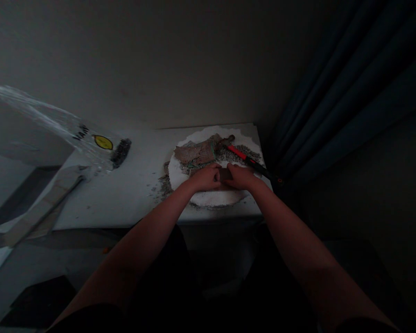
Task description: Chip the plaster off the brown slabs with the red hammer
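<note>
My left hand (207,177) and my right hand (241,176) are close together above a white, ragged-edged round sheet (218,199). Between them is a brown flat piece (225,175), gripped from both sides with curled fingers; its exact kind is too dark to tell. Just beyond the hands lies a rough brown slab (196,152) with torn greenish edges. A hammer (246,158) with a red and black handle rests to the right, its head on the grey rubble (234,157) and its handle end reaching past the table's edge.
The sheet lies on a white table (125,199) against a wall. Grey crumbs (164,185) are scattered left of it. A clear plastic bag (86,138) with a yellow label and dark contents stands at left, near cardboard (45,208). A dark curtain (339,83) hangs on the right.
</note>
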